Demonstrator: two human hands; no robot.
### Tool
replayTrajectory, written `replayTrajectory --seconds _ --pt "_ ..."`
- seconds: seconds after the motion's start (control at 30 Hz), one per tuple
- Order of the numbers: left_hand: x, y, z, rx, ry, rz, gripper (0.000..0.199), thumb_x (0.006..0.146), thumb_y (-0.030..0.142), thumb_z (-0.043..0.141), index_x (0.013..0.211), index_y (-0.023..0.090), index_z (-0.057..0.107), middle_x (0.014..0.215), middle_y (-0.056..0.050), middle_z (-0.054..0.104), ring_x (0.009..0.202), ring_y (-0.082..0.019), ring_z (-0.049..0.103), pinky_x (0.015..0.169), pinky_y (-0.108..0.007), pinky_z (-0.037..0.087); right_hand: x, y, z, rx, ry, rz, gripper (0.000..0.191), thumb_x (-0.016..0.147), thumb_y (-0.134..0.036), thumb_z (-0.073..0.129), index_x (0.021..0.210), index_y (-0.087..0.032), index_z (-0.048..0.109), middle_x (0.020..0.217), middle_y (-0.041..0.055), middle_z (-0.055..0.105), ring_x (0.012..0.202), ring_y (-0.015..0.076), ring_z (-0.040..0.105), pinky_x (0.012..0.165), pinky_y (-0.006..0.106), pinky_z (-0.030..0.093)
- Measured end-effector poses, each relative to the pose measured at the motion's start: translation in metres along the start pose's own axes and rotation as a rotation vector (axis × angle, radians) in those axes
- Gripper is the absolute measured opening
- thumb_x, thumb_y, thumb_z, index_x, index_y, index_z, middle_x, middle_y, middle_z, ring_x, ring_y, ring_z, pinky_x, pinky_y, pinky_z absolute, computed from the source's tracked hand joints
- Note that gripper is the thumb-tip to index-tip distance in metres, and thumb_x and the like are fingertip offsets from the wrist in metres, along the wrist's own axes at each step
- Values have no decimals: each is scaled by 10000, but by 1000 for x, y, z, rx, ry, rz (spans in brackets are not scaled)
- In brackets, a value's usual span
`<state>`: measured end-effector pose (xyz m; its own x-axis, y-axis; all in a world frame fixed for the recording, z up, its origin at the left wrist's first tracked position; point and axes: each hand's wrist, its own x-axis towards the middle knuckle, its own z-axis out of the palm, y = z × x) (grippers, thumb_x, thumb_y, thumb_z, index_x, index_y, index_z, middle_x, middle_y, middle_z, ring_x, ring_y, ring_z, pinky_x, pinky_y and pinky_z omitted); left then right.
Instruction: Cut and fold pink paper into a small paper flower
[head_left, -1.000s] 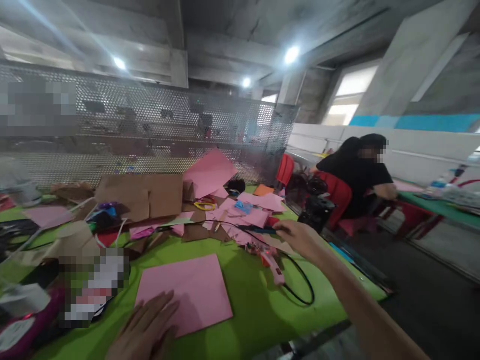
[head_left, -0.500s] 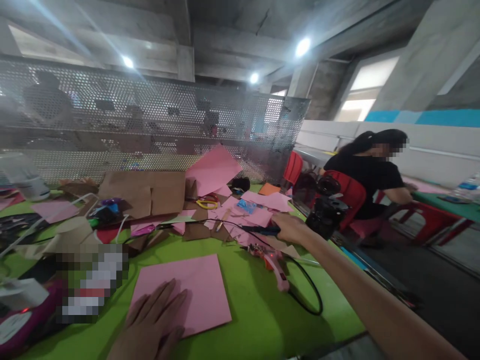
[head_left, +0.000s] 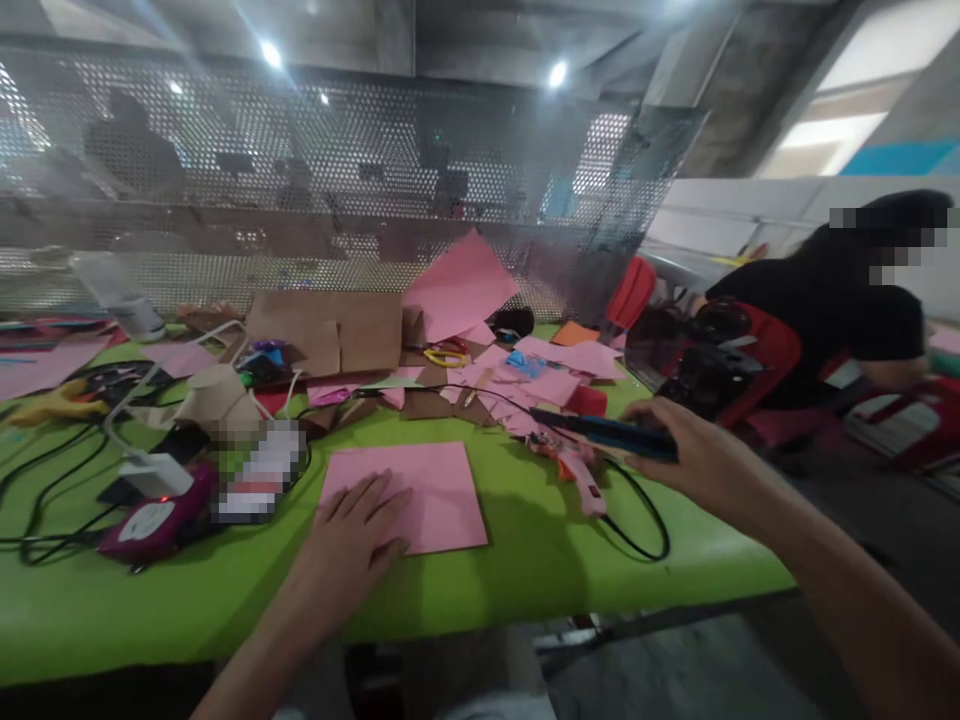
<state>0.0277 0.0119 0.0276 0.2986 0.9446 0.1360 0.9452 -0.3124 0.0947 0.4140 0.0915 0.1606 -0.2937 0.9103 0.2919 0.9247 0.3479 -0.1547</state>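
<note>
My left hand [head_left: 367, 520] lies flat with its fingers stretched over a square pink sheet [head_left: 442, 500] on the green tabletop. My right hand [head_left: 686, 445] is closed around a black-and-blue utility knife [head_left: 630, 437], held above the table with its narrow dark end pointing left. Motion blur hides the finer detail of that end. Below the knife rests a pink glue gun [head_left: 581, 478] with a black cord looping to its right.
Pink paper scraps [head_left: 536, 385], yellow-handled scissors [head_left: 445, 357] and a brown cardboard piece [head_left: 326, 330] lie behind. A purple power strip [head_left: 161, 520] with cables sits at left. A perforated metal screen [head_left: 337, 200] stands beyond. A person [head_left: 825, 290] sits at right.
My right hand has lifted the knife from beside the paper scraps and brought it closer to me. My left hand stays flat on the pink sheet. The camera view has tilted down.
</note>
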Motion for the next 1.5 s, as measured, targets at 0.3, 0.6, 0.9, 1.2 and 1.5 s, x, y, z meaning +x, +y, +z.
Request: replayTrajectory --seconds 0.3,0.6,0.9,1.2,1.5 --pt "31 26 -23 -72 -122 75 525 977 464 365 1479 318 323 1576 -54 263 1433 -273 273 1133 -514 285 -88 -43 44 619 -284 295 543 808 -583 561 1211 -225 624 1055 112 687 957 308 639 824 421 516" --pt "40 23 0 -116 -13 170 573 969 558 298 1496 336 266 1590 -54 235 1448 -286 224 1140 -542 231 -114 -70 70 986 -438 606 551 770 -570 619 1227 -265 578 939 39 611 566 125 514 405 227 474" --pt "38 22 -1 -107 -27 171 561 972 561 277 1493 353 266 1591 -47 237 1444 -288 234 1135 -536 229 -124 -61 77 944 -479 582 532 808 -570 598 1252 -283 551 884 36 582 669 171 547 378 200 470" --pt "38 22 0 -129 -7 171 579 962 578 293 1486 331 297 1594 -55 229 1447 -283 224 1143 -524 219 -117 -69 73 934 -541 540 517 825 -542 580 1264 -271 534 971 52 609 695 169 558 405 196 469" --pt "37 21 0 -125 -11 185 572 962 574 299 1489 353 278 1594 -55 228 1452 -285 210 1138 -526 220 -111 -58 74 727 -564 324 559 751 -394 702 1279 -289 551 1176 77 666 861 250 678 706 347 580"
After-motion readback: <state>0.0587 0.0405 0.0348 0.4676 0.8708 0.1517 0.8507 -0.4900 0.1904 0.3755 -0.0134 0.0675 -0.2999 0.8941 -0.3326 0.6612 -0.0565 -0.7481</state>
